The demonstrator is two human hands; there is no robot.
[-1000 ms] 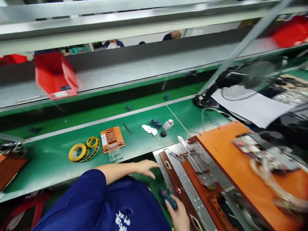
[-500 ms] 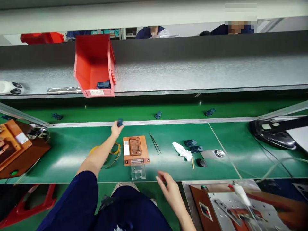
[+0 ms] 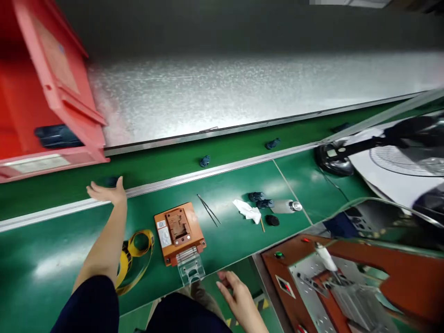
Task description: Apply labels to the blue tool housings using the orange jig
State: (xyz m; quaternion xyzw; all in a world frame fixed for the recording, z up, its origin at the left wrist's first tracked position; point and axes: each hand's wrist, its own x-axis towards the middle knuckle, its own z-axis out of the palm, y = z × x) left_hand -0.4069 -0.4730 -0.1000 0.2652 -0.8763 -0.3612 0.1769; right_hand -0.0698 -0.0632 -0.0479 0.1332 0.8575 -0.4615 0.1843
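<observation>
Two hands apart: my left hand, now empty and open, has released the dark part beyond the orange fixture; my right hand hovers open.

Glossy green belt, speckled matt metal shelf, clear plastic clip

Far lane: your left hand lies open past the metal rail; bare belt to its right as far as a small dark part.
Overhead left: red bin juts over that lane (low clearance).
Near lane: orange fixture, yellow tape rolls, tweezers crowd the middle.
Right: fan base and orange machine block you.
Front edge: your right hand hangs open in clear space.
</observation>
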